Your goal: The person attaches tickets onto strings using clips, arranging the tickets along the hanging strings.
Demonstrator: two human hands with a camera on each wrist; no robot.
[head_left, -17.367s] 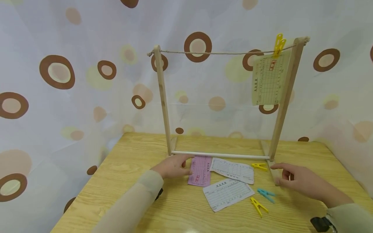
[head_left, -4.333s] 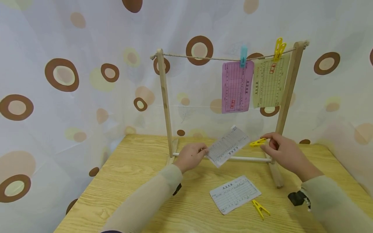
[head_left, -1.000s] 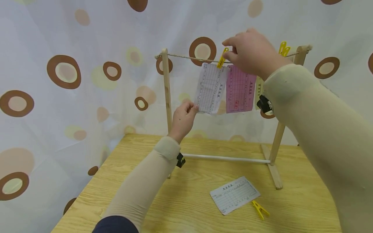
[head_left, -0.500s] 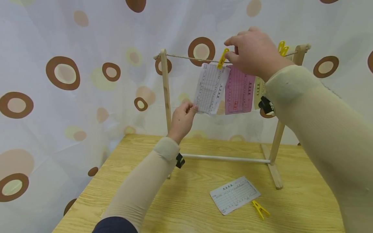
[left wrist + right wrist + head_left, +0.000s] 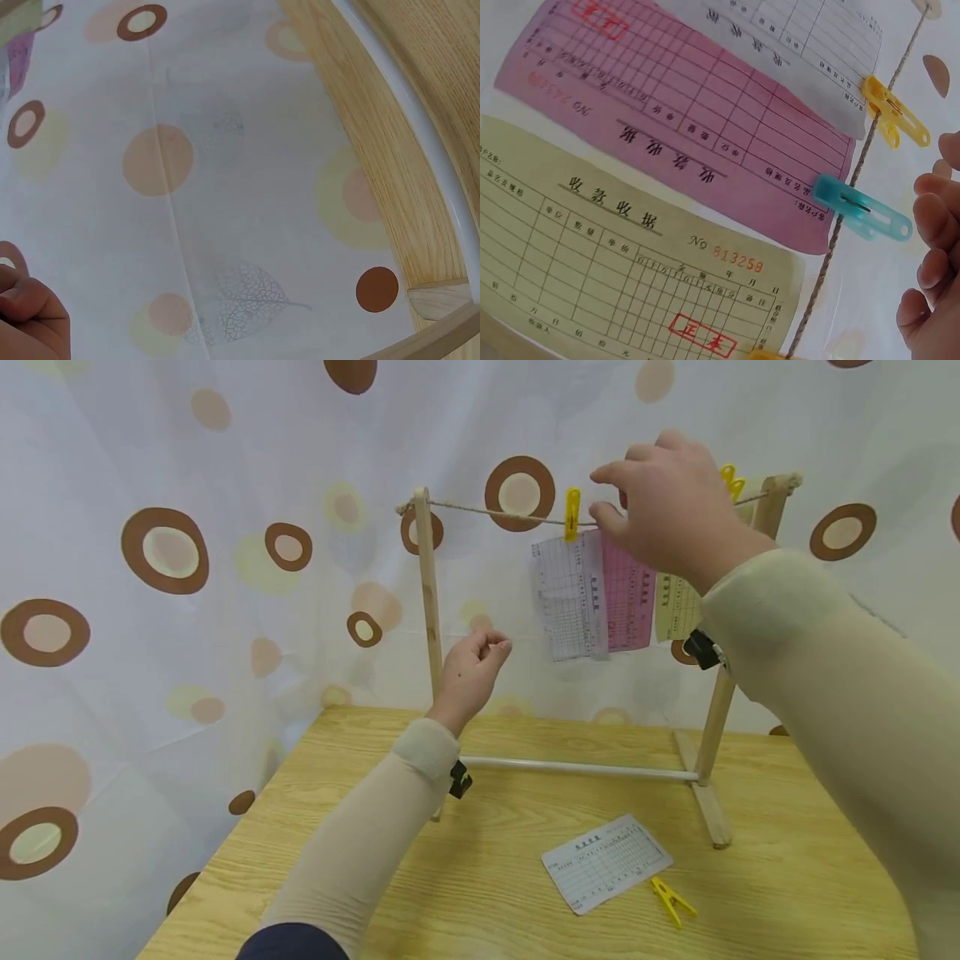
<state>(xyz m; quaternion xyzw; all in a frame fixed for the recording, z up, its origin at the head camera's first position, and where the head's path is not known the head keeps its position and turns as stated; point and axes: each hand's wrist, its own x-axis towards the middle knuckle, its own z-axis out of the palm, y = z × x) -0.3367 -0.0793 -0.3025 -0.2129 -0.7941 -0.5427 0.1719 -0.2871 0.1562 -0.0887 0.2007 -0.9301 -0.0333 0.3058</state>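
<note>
A white receipt slip (image 5: 568,602) hangs from the rope (image 5: 487,512), clipped by a yellow clothespin (image 5: 572,513). It overlaps the left edge of a pink slip (image 5: 628,597); a yellow slip (image 5: 675,607) hangs farther right. In the right wrist view, a blue clothespin (image 5: 862,208) clips the pink slip. My right hand (image 5: 667,510) is just right of the yellow clothespin, thumb and fingers spread apart and holding nothing. My left hand (image 5: 471,677) hovers left of the white slip, its fingers curled and thumb against them, nothing in it.
The wooden frame (image 5: 429,585) carries the rope and has a white bar (image 5: 577,767) low across it. On the wood-grain table (image 5: 337,827) lie another white receipt slip (image 5: 607,863) and a yellow clothespin (image 5: 672,902). A patterned cloth (image 5: 247,460) stands behind.
My left hand has let go of the white slip, which has swung right to overlap the pink one. My right hand has released the yellow clothespin and moved slightly right.
</note>
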